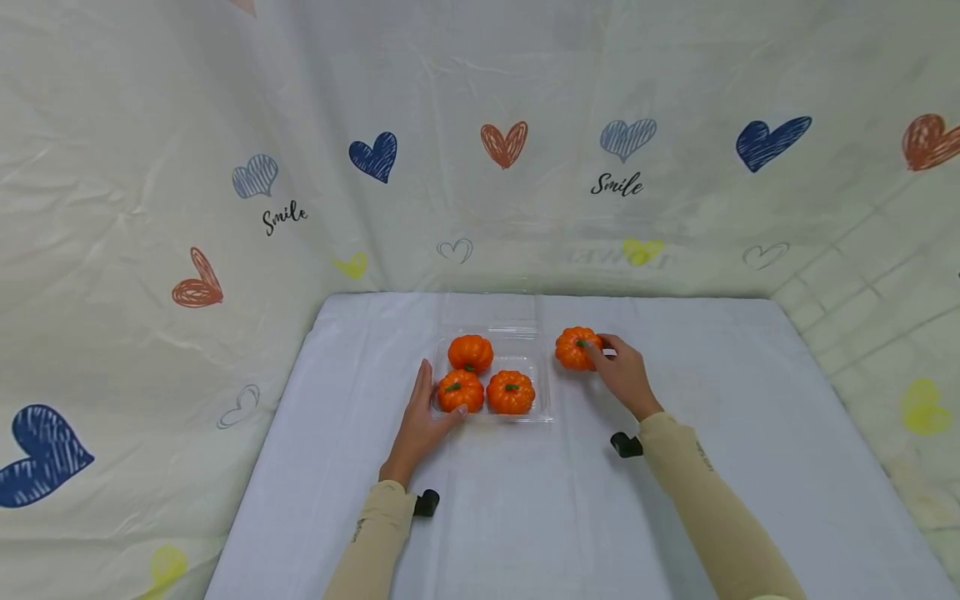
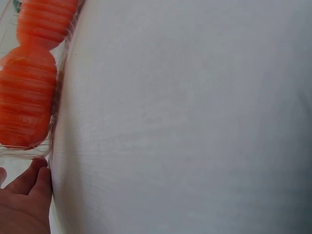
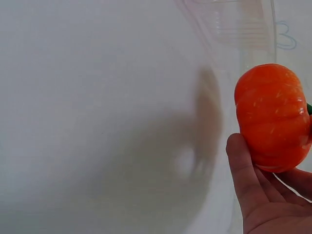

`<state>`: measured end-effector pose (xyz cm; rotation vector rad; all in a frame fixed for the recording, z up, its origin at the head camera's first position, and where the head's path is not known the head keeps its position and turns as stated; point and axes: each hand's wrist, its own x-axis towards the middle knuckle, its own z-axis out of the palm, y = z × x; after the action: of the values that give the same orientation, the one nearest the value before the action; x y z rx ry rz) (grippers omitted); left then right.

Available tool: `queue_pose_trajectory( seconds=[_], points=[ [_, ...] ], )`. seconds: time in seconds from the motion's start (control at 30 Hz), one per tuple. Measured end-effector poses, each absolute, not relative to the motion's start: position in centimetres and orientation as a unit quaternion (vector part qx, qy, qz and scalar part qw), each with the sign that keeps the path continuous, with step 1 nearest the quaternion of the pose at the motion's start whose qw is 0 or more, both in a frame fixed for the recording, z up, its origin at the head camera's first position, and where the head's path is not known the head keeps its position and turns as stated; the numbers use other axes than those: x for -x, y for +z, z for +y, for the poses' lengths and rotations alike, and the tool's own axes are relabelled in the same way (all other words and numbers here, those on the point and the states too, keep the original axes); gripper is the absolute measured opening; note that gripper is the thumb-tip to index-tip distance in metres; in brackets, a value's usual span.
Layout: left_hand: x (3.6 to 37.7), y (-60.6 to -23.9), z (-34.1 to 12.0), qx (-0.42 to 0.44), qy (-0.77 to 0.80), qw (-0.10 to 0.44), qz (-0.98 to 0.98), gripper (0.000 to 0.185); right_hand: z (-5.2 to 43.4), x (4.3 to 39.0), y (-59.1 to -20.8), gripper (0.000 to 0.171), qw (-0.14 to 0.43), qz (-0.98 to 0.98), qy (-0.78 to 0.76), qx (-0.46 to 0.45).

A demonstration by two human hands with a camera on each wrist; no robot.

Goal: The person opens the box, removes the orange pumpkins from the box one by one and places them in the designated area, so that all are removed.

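Observation:
A clear plastic container [image 1: 543, 410] with its lid [image 1: 487, 310] folded back holds three small orange toy pumpkins: one at the back left [image 1: 470, 353], one at the front left [image 1: 461, 392], one at the front right [image 1: 512, 392]. My left hand [image 1: 420, 429] rests at the container's front left corner, fingers straight along the side and thumb by the front rim. To the right of the container, my right hand [image 1: 624, 375] holds another orange toy pumpkin [image 1: 576, 347] between thumb and fingers. The right wrist view shows this pumpkin [image 3: 270, 117] raised above the tabletop.
A white cloth covers the table [image 1: 517, 517]. Behind and beside it hangs a pale curtain [image 1: 555, 75] printed with hearts and the word Smile. A small dark wrist camera [image 1: 427, 503] is by the left wrist and another [image 1: 626, 445] by the right.

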<state>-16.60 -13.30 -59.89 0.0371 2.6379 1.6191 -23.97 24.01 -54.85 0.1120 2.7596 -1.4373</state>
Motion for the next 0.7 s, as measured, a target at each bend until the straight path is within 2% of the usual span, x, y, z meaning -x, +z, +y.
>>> queue_pose_trajectory(
  seconds=[0.33,0.7],
  points=[
    [16.7,-60.0,-13.3,-0.015,0.523,0.017,0.852,0.117,24.8,23.8,-56.5,0.067,0.046,0.880,-0.470,-0.058],
    [16.8,-60.3,-13.4,-0.013,0.520,0.014,0.854,0.118,25.6,23.8,-57.3,0.070,0.046,0.896,-0.436,-0.065]
  ],
)
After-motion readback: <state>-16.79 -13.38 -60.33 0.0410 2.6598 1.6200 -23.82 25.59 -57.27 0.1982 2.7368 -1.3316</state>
